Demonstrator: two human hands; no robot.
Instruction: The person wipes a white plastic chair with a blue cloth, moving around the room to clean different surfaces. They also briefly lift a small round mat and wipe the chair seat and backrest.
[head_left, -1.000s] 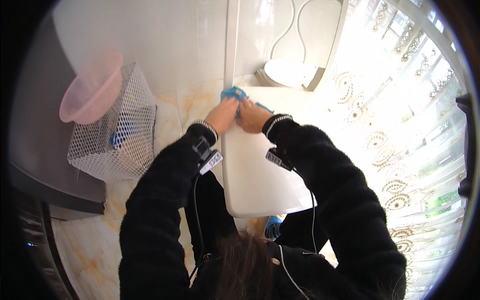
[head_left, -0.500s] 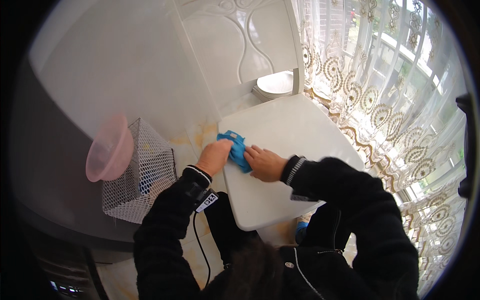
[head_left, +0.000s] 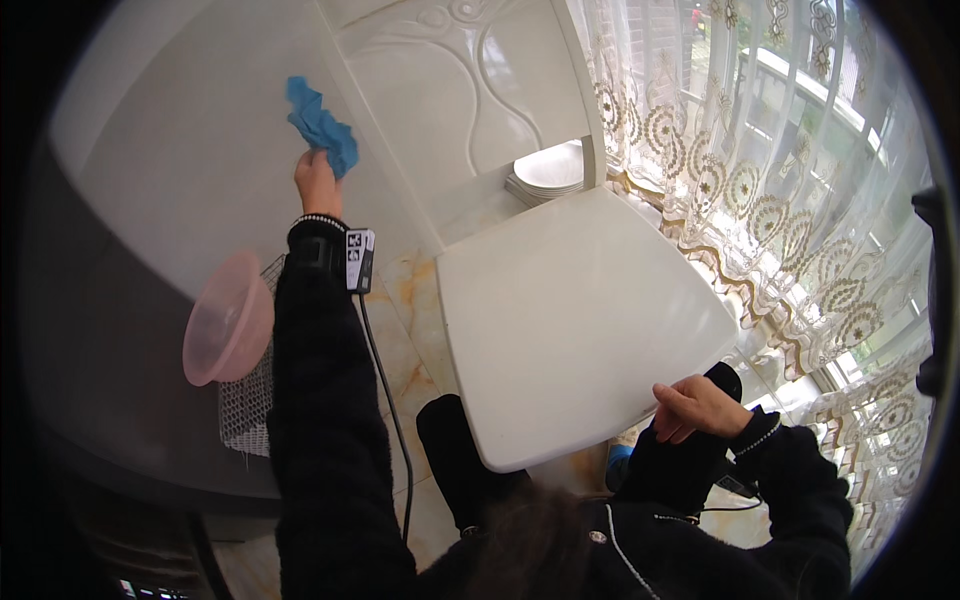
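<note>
A crumpled blue cloth [head_left: 326, 130] is in my left hand [head_left: 318, 185], which stretches forward to the far left. Its fingers are closed on the near end of the cloth, beside a large pale surface [head_left: 190, 140]; whether the cloth touches that surface I cannot tell. My right hand [head_left: 700, 405] is empty, its thumb apart from loosely bent fingers. It lies over my right knee, next to the front right edge of a white chair seat [head_left: 580, 320]. The seat's carved white backrest [head_left: 440, 90] rises on the far side.
A pink plastic basin [head_left: 228, 320] stands at the left by a white mesh basket [head_left: 245, 410], partly hidden by my left arm. White plates [head_left: 550, 168] are stacked behind the chair. Sheer patterned curtains [head_left: 760, 200] hang on the right. A black cable [head_left: 390, 410] trails from my left wrist device.
My left hand has carried the blue cloth from the chair seat forward and left. My right hand has left the cloth and come back to my right knee.
</note>
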